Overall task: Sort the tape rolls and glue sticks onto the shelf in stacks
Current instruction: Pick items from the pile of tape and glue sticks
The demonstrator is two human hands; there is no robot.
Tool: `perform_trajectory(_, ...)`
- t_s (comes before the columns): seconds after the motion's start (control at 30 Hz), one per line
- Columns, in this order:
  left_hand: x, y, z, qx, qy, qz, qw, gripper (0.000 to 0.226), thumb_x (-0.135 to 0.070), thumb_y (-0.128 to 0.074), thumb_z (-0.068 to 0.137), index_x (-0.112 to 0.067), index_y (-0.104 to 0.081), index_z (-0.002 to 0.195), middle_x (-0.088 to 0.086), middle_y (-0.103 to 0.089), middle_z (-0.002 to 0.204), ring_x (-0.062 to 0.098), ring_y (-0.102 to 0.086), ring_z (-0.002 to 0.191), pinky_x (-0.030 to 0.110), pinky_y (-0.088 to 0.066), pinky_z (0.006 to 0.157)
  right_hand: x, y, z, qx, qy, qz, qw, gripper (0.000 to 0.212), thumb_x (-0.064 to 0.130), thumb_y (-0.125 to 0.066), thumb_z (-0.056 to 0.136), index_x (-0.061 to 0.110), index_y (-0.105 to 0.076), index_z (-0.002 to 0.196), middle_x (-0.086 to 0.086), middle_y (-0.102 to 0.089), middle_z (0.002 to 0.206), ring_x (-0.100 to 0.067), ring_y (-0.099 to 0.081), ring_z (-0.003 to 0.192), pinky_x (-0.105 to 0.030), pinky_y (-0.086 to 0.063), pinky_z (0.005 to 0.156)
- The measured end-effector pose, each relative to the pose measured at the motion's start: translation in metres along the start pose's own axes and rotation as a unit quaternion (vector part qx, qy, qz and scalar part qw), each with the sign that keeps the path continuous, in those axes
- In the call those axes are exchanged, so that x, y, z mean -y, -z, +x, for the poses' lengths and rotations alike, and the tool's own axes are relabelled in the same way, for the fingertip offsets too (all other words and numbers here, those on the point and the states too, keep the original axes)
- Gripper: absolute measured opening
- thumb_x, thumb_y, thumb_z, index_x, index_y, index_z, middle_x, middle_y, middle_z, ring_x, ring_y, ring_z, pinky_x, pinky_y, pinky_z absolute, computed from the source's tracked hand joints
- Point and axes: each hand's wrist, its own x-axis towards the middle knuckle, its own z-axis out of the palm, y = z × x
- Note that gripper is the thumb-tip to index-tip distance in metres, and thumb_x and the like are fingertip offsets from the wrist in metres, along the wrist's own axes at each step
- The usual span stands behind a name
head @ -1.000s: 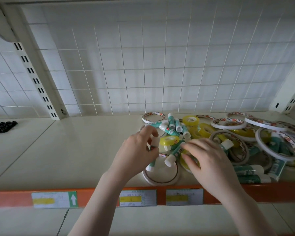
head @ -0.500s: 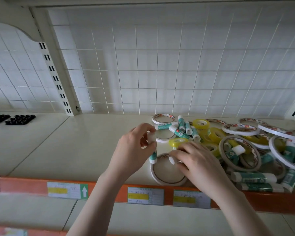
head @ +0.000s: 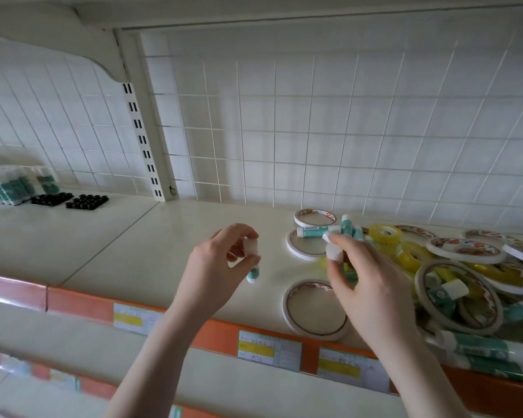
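Note:
My left hand (head: pixel 216 268) grips a small glue stick (head: pixel 252 260), white cap up and green end down, above the cream shelf (head: pixel 133 245). My right hand (head: pixel 366 285) holds a second glue stick (head: pixel 335 254) by its white cap, just above a white tape ring (head: pixel 313 309) near the shelf front. To the right lies a mixed pile: yellow tape rolls (head: pixel 385 235), large white tape rings (head: pixel 465 251) and green-and-white glue sticks (head: pixel 489 348). Two more white rings (head: pixel 314 217) and a lying glue stick (head: pixel 313 231) sit behind my right hand.
An orange shelf lip (head: pixel 82 303) with price labels (head: pixel 269 348) runs along the front. A white wire grid (head: pixel 314 131) backs the shelf, with a slotted upright (head: pixel 142 140) at left. Far left stand packed glue sticks (head: pixel 12 185) and black trays (head: pixel 86 202).
Both hands have lifted out of the pile, each with a glue stick, and moved left. The view has swung left, showing the packed items at far left.

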Motion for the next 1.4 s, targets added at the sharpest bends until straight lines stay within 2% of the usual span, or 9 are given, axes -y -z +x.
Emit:
perform_trajectory(0.17, 0.016, 0.033, -0.002, -0.014, 0.010, 0.026, 1.000, 0.034, -0.007, -0.074, 0.071, -0.032, -0.059, 0.088, -0.014, -0.064, 0.080, 0.005, -0.061, 0.073, 0.012, -0.046, 0.068, 0.030, -0.024, 0.014, -0.018, -0.036, 0.067, 0.997, 0.007, 0.008, -0.063, 0.077, 0.009, -0.064, 0.084, 0.004, -0.060, 0.072, -0.017, -0.056, 0.058, -0.029, -0.045, 0.052)
perform_trajectory(0.37, 0.056, 0.099, 0.003, -0.053, 0.018, 0.033, 0.998, 0.038, -0.007, -0.076, 0.070, -0.036, -0.057, 0.085, -0.013, -0.065, 0.079, 0.003, -0.060, 0.074, 0.003, -0.040, 0.066, 0.098, -0.070, 0.041, 0.036, -0.075, 0.141, 0.986, 0.020, 0.004, -0.071, 0.072, 0.013, -0.057, 0.082, 0.006, -0.060, 0.073, -0.018, -0.059, 0.060, -0.032, -0.042, 0.058)
perform_trajectory(0.5, 0.106, 0.162, 0.005, -0.075, 0.026, 0.032, 0.996, 0.041, -0.009, -0.076, 0.070, -0.042, -0.054, 0.083, -0.012, -0.065, 0.078, 0.003, -0.062, 0.070, 0.006, -0.042, 0.065, 0.164, -0.118, 0.058, 0.052, -0.099, 0.155, 0.981, 0.020, 0.007, -0.070, 0.071, 0.016, -0.056, 0.081, 0.007, -0.062, 0.073, -0.019, -0.060, 0.062, -0.029, -0.040, 0.060)
perform_trajectory(0.6, 0.155, 0.214, 0.006, -0.086, 0.024, 0.035, 0.995, 0.038, -0.008, -0.076, 0.070, -0.036, -0.056, 0.086, -0.016, -0.064, 0.077, 0.001, -0.061, 0.072, 0.006, -0.042, 0.064, 0.222, -0.160, 0.068, 0.069, -0.110, 0.159, 0.979, 0.019, 0.008, -0.071, 0.072, 0.016, -0.056, 0.081, 0.007, -0.062, 0.073, -0.020, -0.060, 0.063, -0.029, -0.040, 0.061)
perform_trajectory(0.8, 0.248, 0.304, 0.013, -0.112, 0.041, 0.051, 0.992, 0.035, -0.007, -0.074, 0.072, -0.034, -0.057, 0.088, -0.016, -0.062, 0.078, -0.003, -0.059, 0.077, 0.002, -0.039, 0.063, 0.318, -0.236, 0.095, 0.083, -0.132, 0.184, 0.971, 0.022, 0.007, -0.069, 0.076, 0.014, -0.066, 0.096, 0.005, -0.066, 0.079, -0.021, -0.063, 0.069, -0.032, -0.049, 0.067)
perform_trajectory(0.9, 0.283, 0.337, 0.020, -0.123, 0.047, 0.059, 0.990, 0.034, -0.005, -0.074, 0.071, -0.031, -0.058, 0.088, -0.016, -0.061, 0.078, -0.003, -0.059, 0.077, 0.003, -0.040, 0.063, 0.352, -0.268, 0.111, 0.103, -0.133, 0.189, 0.968, 0.017, 0.009, -0.069, 0.076, 0.014, -0.066, 0.092, 0.005, -0.066, 0.079, -0.019, -0.063, 0.069, -0.033, -0.050, 0.068)
perform_trajectory(1.2, 0.372, 0.383, 0.067, -0.156, 0.060, 0.073, 0.983, 0.026, -0.004, -0.073, 0.072, -0.020, -0.064, 0.091, -0.015, -0.061, 0.075, -0.001, -0.059, 0.076, 0.004, -0.041, 0.062, 0.401, -0.365, 0.178, 0.162, -0.134, 0.198, 0.957, 0.014, 0.013, -0.067, 0.080, 0.016, -0.065, 0.093, 0.003, -0.066, 0.082, -0.018, -0.061, 0.075, -0.032, -0.049, 0.072)
perform_trajectory(1.3, 0.394, 0.390, 0.084, -0.156, 0.060, 0.076, 0.983, 0.026, -0.004, -0.073, 0.073, -0.020, -0.063, 0.091, -0.010, -0.063, 0.076, 0.003, -0.061, 0.068, 0.008, -0.043, 0.062, 0.406, -0.400, 0.202, 0.185, -0.143, 0.204, 0.951, 0.014, 0.014, -0.066, 0.081, 0.018, -0.065, 0.095, 0.004, -0.064, 0.080, -0.018, -0.060, 0.076, -0.030, -0.049, 0.071)
perform_trajectory(1.4, 0.413, 0.397, 0.099, -0.155, 0.063, 0.081, 0.983, 0.026, -0.005, -0.072, 0.073, -0.020, -0.063, 0.091, -0.007, -0.063, 0.076, 0.000, -0.059, 0.067, 0.004, -0.041, 0.061, 0.409, -0.438, 0.221, 0.206, -0.156, 0.205, 0.944, 0.013, 0.015, -0.066, 0.081, 0.017, -0.065, 0.094, 0.001, -0.065, 0.082, -0.020, -0.060, 0.079, -0.031, -0.048, 0.072)
